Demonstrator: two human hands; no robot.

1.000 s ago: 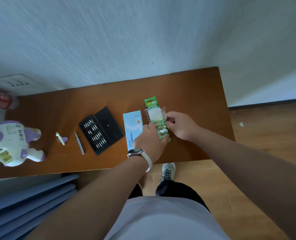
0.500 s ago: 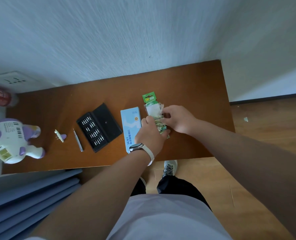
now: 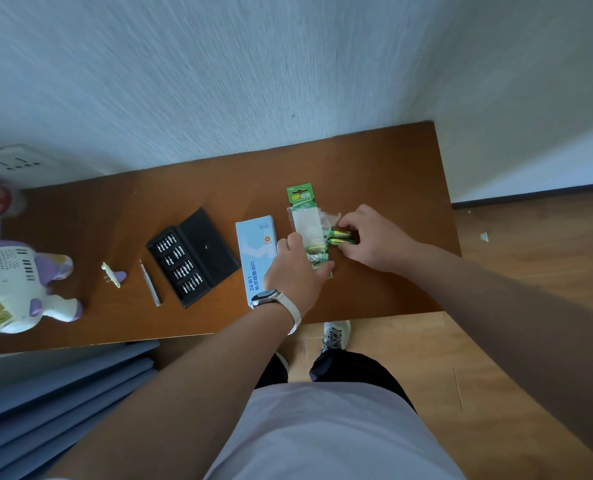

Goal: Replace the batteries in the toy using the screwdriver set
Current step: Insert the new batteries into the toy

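While the left hand [image 3: 293,271] pins the pack [image 3: 308,230] flat to the table [image 3: 385,168], giving resistance, the right hand [image 3: 371,239] pinches two batteries [image 3: 340,237] drawn sideways through torn film; the toy [image 3: 14,285] lies far left, back panel up, well apart; bit case [image 3: 191,256] open, driver [image 3: 150,283] and hatch [image 3: 113,273] beside it, presumably awaiting reassembly.

A brown wooden table [image 3: 374,161] stands pushed against a pale, streak-textured wall [image 3: 253,81]. At the right the wall turns a corner, where a dark skirting board [image 3: 530,195] meets a light wood-plank floor [image 3: 530,254]. A white wall socket [image 3: 14,162] sits at the far left, just above the table's edge. Blue-grey slats [image 3: 56,403] lie below the table's near left edge. Soft, even daylight fills the room.
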